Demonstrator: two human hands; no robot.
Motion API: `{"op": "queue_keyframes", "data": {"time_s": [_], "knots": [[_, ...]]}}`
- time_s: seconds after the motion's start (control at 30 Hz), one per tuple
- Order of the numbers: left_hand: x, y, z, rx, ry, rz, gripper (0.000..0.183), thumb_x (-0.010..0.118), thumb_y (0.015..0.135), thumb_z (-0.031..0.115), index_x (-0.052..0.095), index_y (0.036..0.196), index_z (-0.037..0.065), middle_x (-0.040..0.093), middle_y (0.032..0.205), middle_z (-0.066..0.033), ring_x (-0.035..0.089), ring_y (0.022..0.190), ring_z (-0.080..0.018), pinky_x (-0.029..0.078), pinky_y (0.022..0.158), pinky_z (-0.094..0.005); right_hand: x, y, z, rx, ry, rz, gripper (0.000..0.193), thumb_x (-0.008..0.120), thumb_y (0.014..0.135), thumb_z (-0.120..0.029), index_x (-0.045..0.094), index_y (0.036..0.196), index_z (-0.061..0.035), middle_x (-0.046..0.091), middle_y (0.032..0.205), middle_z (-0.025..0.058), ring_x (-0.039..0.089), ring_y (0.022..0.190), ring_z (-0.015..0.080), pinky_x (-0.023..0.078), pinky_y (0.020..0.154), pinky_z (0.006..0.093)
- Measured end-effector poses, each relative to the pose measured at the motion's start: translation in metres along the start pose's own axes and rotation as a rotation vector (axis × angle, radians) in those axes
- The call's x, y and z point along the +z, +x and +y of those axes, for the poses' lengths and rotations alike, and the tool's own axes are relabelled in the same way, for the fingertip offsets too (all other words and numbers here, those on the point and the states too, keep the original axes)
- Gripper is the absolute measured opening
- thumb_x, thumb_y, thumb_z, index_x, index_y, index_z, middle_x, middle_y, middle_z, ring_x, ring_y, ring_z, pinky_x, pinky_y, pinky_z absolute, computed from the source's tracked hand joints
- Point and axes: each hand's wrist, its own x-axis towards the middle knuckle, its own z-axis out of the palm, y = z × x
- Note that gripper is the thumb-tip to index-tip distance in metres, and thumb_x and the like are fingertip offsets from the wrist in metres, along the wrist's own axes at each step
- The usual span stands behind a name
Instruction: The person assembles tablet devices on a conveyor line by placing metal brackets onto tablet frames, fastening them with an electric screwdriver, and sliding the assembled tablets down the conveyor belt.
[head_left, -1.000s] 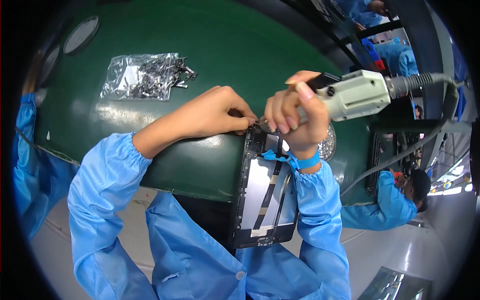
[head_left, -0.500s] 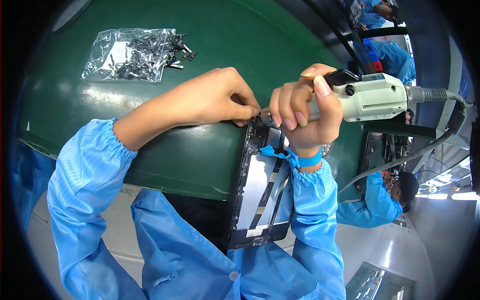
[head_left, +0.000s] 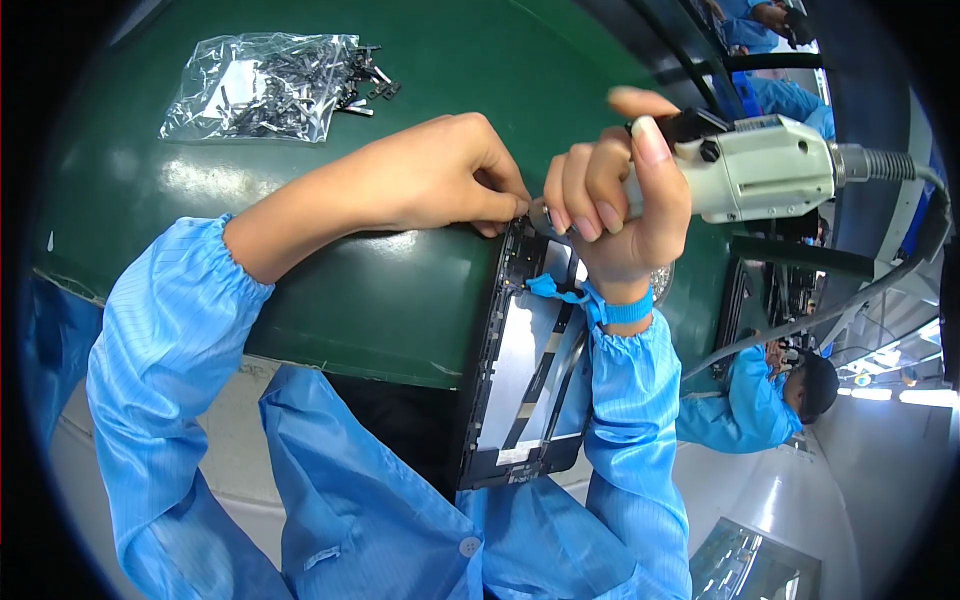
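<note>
My right hand [head_left: 620, 200] is wrapped round a pale electric screwdriver [head_left: 765, 172], held nearly level with its tip pointing left. That tip meets the upper corner of an opened tablet [head_left: 510, 390], whose black frame and silvery inner plate face up. At the same corner the fingertips of my left hand [head_left: 455, 175] are pinched together; what they hold, if anything, is too small to make out. A blue wrist strap [head_left: 625, 308] circles my right wrist. The tablet's lower end overhangs the table edge, above my lap.
On the green table [head_left: 380, 300], a clear plastic bag [head_left: 255, 88] spills several small black parts at the far left. The screwdriver's grey cable [head_left: 800, 320] curves down on the right. A co-worker in a blue sleeve [head_left: 735, 405] sits farther right, near dark device parts [head_left: 760, 295].
The view has shifted slightly. My right index finger has lifted away from the screwdriver's lever and is blurred. Both hands stay at the tablet's upper corner.
</note>
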Motion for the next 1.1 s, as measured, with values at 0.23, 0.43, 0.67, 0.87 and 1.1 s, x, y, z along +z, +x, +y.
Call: {"op": "queue_keyframes", "data": {"time_s": [0.23, 0.43, 0.67, 0.87, 1.1], "knots": [[0.002, -0.001, -0.003, -0.004, -0.046, 0.001, 0.02, 0.063, 0.085, 0.01, 0.07, 0.09, -0.007, 0.07, 0.075, -0.0114, 0.066, 0.069, -0.0135, 0.052, 0.066, -0.0269, 0.001, 0.001, 0.0, 0.003, -0.05, -0.001, 0.025, 0.039, 0.102, -0.022, 0.048, 0.086, -0.006, 0.03, 0.047, -0.0029, 0.031, 0.036, 0.0091, 0.036, 0.038, 0.0286], [0.005, 0.0, 0.0, 0.011, -0.048, -0.014, 0.02, 0.064, 0.086, 0.011, 0.07, 0.09, -0.007, 0.07, 0.075, -0.0111, 0.066, 0.069, -0.013, 0.052, 0.066, -0.0262, 0.0, -0.003, -0.005, 0.005, -0.075, 0.019, 0.026, 0.038, 0.103, -0.022, 0.046, 0.084, -0.0054, 0.03, 0.048, -0.0026, 0.032, 0.036, 0.0092, 0.036, 0.038, 0.0288], [0.007, -0.001, 0.008, 0.02, -0.023, -0.013, 0.02, 0.064, 0.086, 0.011, 0.07, 0.089, -0.008, 0.07, 0.075, -0.0113, 0.066, 0.07, -0.0126, 0.052, 0.067, -0.0265, -0.001, -0.008, -0.009, 0.003, -0.063, 0.009, 0.029, 0.037, 0.103, -0.024, 0.047, 0.083, -0.0055, 0.03, 0.048, -0.0026, 0.033, 0.036, 0.01, 0.037, 0.039, 0.029], [0.014, -0.01, 0.027, -0.042, 0.133, 0.171, 0.017, 0.061, 0.088, 0.008, 0.069, 0.088, -0.007, 0.067, 0.074, -0.0143, 0.067, 0.068, -0.0207, 0.052, 0.065, -0.0309, 0.008, -0.01, -0.015, -0.012, -0.087, 0.042, 0.026, 0.041, 0.103, -0.023, 0.048, 0.085, -0.0043, 0.031, 0.048, -0.0024, 0.033, 0.036, 0.0102, 0.037, 0.039, 0.0291], [0.14, -0.122, 0.084, 0.226, 0.743, 0.202, 0.071, 0.082, 0.073, 0.046, 0.058, 0.127, 0.005, 0.054, 0.128, -0.0249, 0.052, 0.116, -0.0511, 0.047, 0.092, -0.053, 0.004, -0.01, -0.021, -0.013, -0.043, 0.16, 0.015, 0.063, 0.093, -0.014, 0.054, 0.093, -0.0019, 0.04, 0.05, 0.0, 0.04, 0.036, 0.0117, 0.04, 0.038, 0.0298]]}}
